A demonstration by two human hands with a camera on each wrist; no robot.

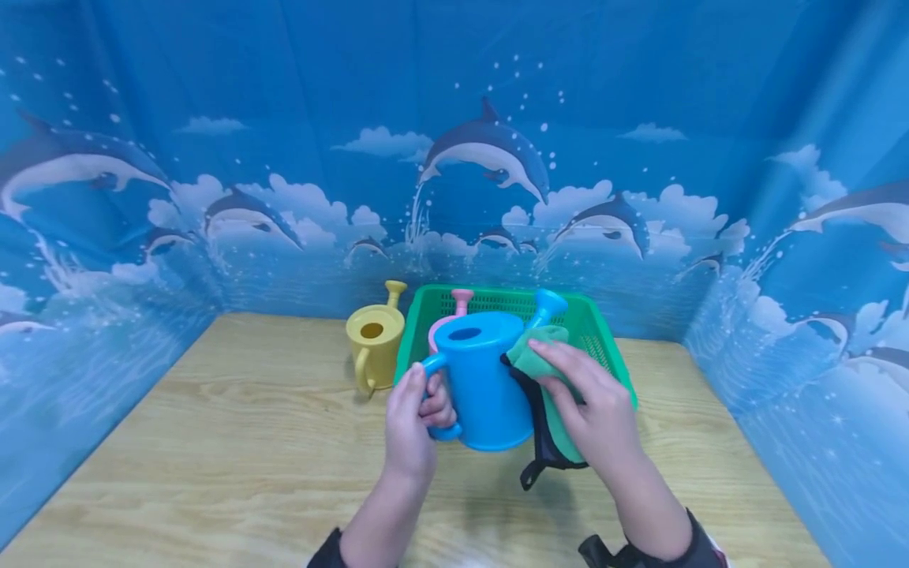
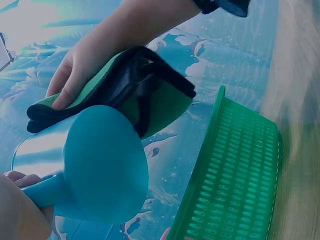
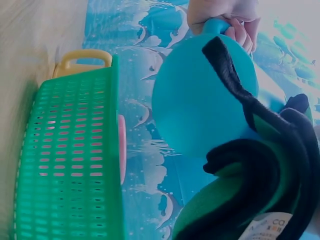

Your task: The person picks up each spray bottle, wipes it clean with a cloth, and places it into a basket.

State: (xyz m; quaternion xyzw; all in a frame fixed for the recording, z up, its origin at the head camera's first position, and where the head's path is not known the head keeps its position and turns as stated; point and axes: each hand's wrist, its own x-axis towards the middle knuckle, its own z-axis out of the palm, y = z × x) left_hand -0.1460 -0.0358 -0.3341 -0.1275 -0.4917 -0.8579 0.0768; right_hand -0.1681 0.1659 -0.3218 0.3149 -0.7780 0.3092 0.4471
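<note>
My left hand point(image 1: 419, 422) grips the handle of a blue watering can point(image 1: 490, 386), raised in front of a green basket. Its flat base faces both wrist cameras. In my right hand point(image 1: 596, 402) is a green cloth with black edging point(image 1: 561, 426), pinched between thumb and fingers and pressed to the can's right side near the spout. The cloth hangs folded, with a black loop at its lower corner; a white label point(image 3: 267, 226) shows on it in the right wrist view.
The green basket point(image 1: 618, 367) stands on the wooden table point(image 1: 270, 442), with a pink watering can point(image 1: 461, 301) inside, mostly hidden. Left of the basket is a yellow watering can point(image 1: 378, 347). A blue dolphin-print curtain point(image 1: 298, 102) surrounds the table at the back and sides.
</note>
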